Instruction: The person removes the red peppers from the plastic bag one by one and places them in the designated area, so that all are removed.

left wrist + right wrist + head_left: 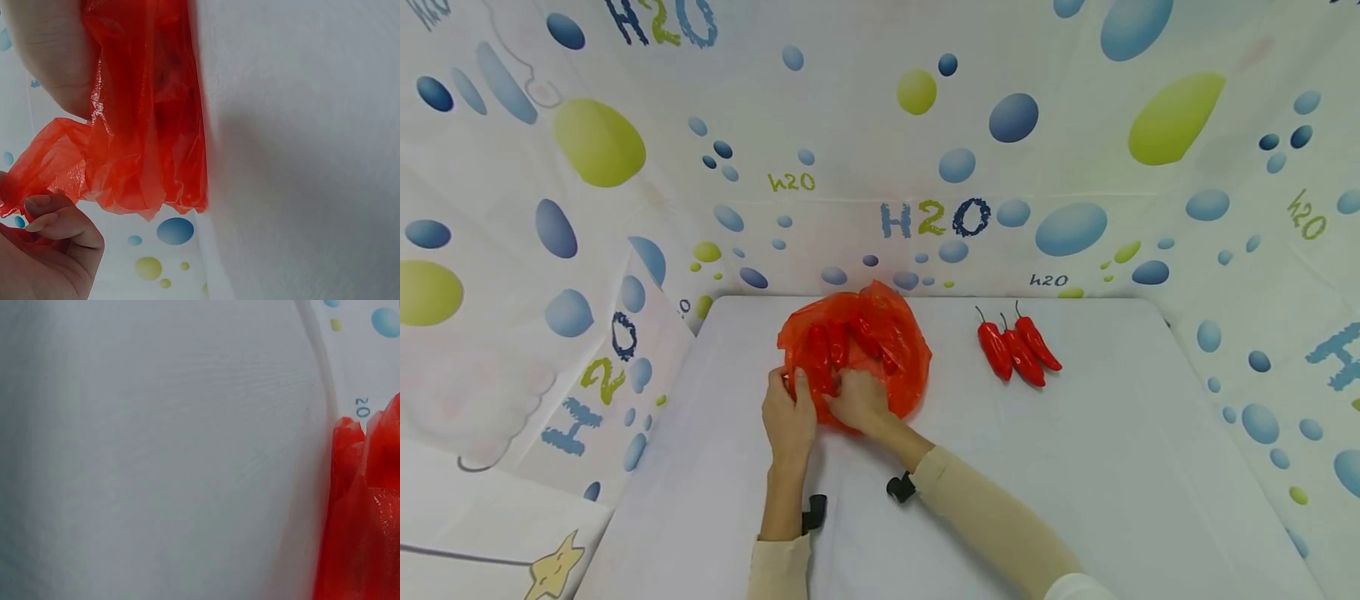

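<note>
A thin red plastic bag (913, 379) stands with its mouth spread wide on the white table. Several red chili peppers (838, 343) lie inside it, partly veiled by the film. My left hand (790, 421) grips the bag's near left rim; in the left wrist view its curled fingers (69, 222) pinch the crumpled plastic. Reaching into the mouth from the near side is my right hand (861, 400), its fingertips hidden by the bag and its own back. Whether it holds a pepper is not visible. The right wrist view catches only the bag's side (362, 537).
Three red chili peppers (1018, 350) lie side by side to the right of the bag, stems pointing away. The white table (1075, 467) ends at a patterned curtain (850, 125) behind and at both sides.
</note>
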`<move>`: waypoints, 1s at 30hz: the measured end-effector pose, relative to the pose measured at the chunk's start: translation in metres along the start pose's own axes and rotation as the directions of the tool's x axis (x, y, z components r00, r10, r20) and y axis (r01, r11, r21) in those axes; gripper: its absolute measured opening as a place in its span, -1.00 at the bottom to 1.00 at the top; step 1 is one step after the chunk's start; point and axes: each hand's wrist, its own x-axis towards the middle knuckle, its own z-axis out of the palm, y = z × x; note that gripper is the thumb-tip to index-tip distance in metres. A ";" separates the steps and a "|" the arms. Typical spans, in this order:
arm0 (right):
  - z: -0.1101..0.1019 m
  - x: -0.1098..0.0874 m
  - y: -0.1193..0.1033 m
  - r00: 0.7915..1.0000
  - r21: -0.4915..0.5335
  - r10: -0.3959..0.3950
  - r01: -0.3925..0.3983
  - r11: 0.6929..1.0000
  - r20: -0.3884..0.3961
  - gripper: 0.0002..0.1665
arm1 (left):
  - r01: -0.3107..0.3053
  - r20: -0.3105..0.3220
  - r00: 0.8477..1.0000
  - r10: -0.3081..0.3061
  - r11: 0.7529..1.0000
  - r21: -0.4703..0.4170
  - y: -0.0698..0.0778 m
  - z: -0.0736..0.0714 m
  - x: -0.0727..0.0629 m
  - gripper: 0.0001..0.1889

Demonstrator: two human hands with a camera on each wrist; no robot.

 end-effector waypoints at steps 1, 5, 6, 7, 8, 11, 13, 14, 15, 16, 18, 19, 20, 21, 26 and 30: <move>0.000 0.000 0.000 1.000 0.003 0.006 -0.006 1.000 -0.002 -0.70 | -0.002 -0.002 1.000 0.002 1.000 0.000 0.000 0.000 0.000 -0.56; -0.002 -0.001 0.000 0.999 0.058 0.037 -0.037 0.998 0.008 -0.69 | -0.001 -0.001 1.000 0.001 1.000 0.004 0.000 0.000 0.000 -0.57; -0.002 -0.001 0.000 0.999 0.077 0.047 -0.048 0.996 0.014 -0.68 | 0.001 0.001 1.000 -0.001 1.000 0.006 0.000 0.000 0.000 -0.57; -0.003 -0.001 0.000 0.998 0.100 0.056 -0.058 0.993 0.020 -0.67 | 0.002 0.003 1.000 -0.002 1.000 0.006 0.000 0.000 0.000 -0.57; -0.004 -0.001 0.000 0.997 0.121 0.066 -0.069 0.990 0.028 -0.67 | 0.004 0.006 1.000 -0.004 1.000 0.007 0.000 0.000 0.000 -0.57; -0.006 -0.001 0.000 0.996 0.173 0.086 -0.091 0.981 0.039 -0.71 | 0.009 0.012 1.000 -0.009 1.000 0.013 0.000 0.000 0.000 -0.56; -0.007 0.000 0.001 0.995 0.220 0.096 -0.102 0.970 0.041 -0.77 | 0.010 0.014 1.000 -0.010 1.000 0.013 0.001 0.000 0.000 -0.56; -0.007 0.000 0.002 0.995 0.233 0.096 -0.102 0.967 0.036 -0.79 | 0.011 0.015 1.000 -0.011 1.000 0.014 0.001 0.000 0.000 -0.56; -0.007 0.001 0.003 0.995 0.252 0.094 -0.099 0.963 0.032 -0.80 | 0.011 0.015 1.000 -0.011 1.000 0.014 0.001 0.000 0.000 -0.56; -0.007 0.002 0.004 0.995 0.272 0.092 -0.096 0.958 0.030 -0.80 | 0.012 0.015 1.000 -0.012 1.000 0.013 0.001 0.000 0.000 -0.56; -0.006 0.003 0.008 0.996 0.301 0.085 -0.087 0.950 0.019 -0.79 | 0.011 0.016 1.000 -0.011 1.000 0.013 0.000 0.000 -0.001 -0.57; -0.006 0.004 0.009 0.997 0.313 0.081 -0.080 0.946 0.011 -0.78 | 0.009 0.016 1.000 -0.010 1.000 0.013 0.000 0.000 -0.001 -0.57; -0.006 0.004 0.011 0.997 0.326 0.079 -0.076 0.942 0.004 -0.77 | 0.009 0.016 1.000 -0.009 1.000 0.013 0.000 0.000 -0.001 -0.58; -0.006 0.005 0.012 0.997 0.338 0.079 -0.075 0.938 0.004 -0.77 | 0.006 0.016 1.000 -0.007 1.000 0.013 -0.001 0.000 -0.001 -0.58; -0.009 0.004 0.017 0.995 0.379 0.103 -0.102 0.920 0.017 -0.72 | -0.006 0.014 1.000 0.005 1.000 0.016 -0.002 0.000 -0.001 -0.60; -0.015 0.000 0.017 0.990 0.414 0.133 -0.138 0.900 0.041 -0.65 | -0.012 0.015 1.000 0.012 1.000 0.015 -0.002 0.000 0.000 -0.59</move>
